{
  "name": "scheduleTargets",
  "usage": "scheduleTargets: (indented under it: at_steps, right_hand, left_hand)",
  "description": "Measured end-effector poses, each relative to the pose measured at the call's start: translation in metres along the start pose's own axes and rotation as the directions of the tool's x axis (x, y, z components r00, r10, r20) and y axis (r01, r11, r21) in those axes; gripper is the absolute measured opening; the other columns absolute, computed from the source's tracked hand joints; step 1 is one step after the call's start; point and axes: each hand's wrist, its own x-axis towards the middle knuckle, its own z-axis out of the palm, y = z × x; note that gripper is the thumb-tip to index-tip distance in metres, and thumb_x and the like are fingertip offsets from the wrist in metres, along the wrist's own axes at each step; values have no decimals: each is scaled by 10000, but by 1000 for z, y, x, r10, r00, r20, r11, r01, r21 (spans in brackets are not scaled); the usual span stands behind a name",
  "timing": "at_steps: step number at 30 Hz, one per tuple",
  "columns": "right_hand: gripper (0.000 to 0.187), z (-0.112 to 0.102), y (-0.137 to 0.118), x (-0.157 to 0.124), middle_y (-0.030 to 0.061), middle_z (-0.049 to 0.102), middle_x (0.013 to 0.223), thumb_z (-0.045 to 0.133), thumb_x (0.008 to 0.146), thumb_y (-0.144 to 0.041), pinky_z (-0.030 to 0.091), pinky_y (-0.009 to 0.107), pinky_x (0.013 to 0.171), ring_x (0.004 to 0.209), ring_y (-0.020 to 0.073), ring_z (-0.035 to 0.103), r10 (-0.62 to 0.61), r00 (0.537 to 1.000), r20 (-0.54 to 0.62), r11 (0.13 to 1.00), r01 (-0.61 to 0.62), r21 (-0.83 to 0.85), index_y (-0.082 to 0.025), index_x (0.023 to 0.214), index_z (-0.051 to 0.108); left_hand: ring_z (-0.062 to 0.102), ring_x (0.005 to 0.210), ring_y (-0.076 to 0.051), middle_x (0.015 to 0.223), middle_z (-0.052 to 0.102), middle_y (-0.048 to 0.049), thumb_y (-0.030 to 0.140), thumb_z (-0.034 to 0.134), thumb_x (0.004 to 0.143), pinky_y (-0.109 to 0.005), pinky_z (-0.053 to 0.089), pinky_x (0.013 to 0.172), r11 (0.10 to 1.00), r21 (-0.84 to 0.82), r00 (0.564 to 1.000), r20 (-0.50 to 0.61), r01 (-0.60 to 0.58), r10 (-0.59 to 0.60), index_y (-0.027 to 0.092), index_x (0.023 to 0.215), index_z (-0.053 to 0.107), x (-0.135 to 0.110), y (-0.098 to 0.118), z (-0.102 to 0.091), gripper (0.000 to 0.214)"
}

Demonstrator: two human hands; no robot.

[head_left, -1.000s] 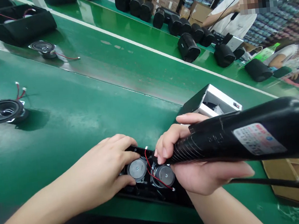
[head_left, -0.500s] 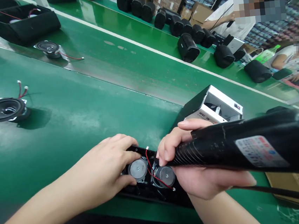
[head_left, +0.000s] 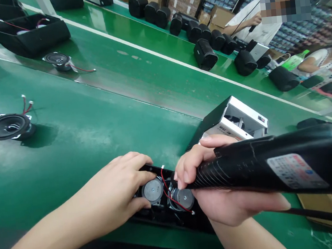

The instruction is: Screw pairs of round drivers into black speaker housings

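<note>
Black electric screwdriver (head_left: 255, 166), label (head_left: 297, 171) illegible, was clasped in the right hand (head_left: 214, 184). Left hand (head_left: 127, 183) straddled a speaker driver (head_left: 153, 190); clamping could not be told. Box (head_left: 248, 108) read "WEI".

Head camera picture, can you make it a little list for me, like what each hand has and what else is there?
Left hand: thumb and fingers around one speaker
Right hand: gripping a black tool
Black panel: holds that speaker and a second speaker
Red wire: across the second speaker
Behind right hand: white-and-black box
Left side: loose speakers on a green table
</note>
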Motion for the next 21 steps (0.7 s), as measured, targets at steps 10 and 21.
scheduleTargets:
  at_steps: [10,21]
  right_hand:
    - [710,2,6,-1,-1,741,678,699,963,-911,545,338,489,452,212,624,-23,999,-26,999,24,29,-275,1244,842]
    - [550,-6,-47,-1,19,733,673,689,1052,-822,589,383,543,525,226,661,73,993,-98,997,-70,33,-315,1177,864]
  left_hand:
    - [696,1426,-439,1523,741,-103,228,987,796,-667,609,1202,1000,-3,999,-41,0,0,345,1288,858,-5,-6,2,522]
    - [549,1546,-372,1675,584,-103,295,724,1074,-688,479,1295,991,-26,942,-314,-134,119,335,1350,727,-9,15,12,279]
